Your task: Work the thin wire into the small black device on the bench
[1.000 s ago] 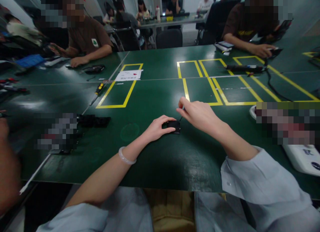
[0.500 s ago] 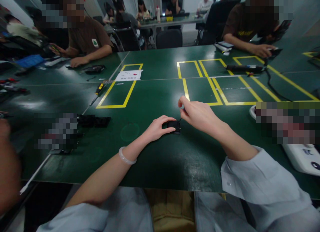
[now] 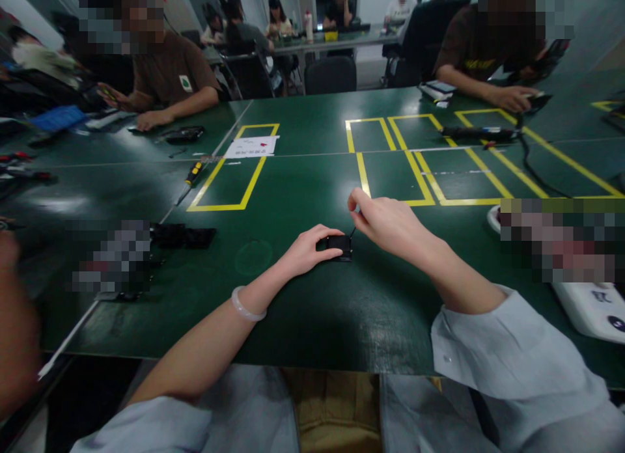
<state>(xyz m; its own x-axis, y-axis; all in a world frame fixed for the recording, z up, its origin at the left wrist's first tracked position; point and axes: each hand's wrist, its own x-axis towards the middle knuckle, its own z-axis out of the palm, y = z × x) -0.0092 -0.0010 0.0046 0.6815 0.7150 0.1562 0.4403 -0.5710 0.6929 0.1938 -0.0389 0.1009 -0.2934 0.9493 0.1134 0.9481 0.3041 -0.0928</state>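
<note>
A small black rectangular part lies on the green table in front of me. Thumb and fingers of my left hand are closed on its sides. My right hand is raised just beyond the part's right edge, fingers curled and pinched. From under them a thin dark rod slants down to the part's right corner. Most of this rod is hidden in the hand, so its exact kind does not show.
Black parts lie to the left, a yellow-and-black screwdriver farther off. Beyond my hands are a paper sheet, yellow tape outlines and a black cylindrical tool. A white object is at right. Co-workers sit opposite; another's arm is at left.
</note>
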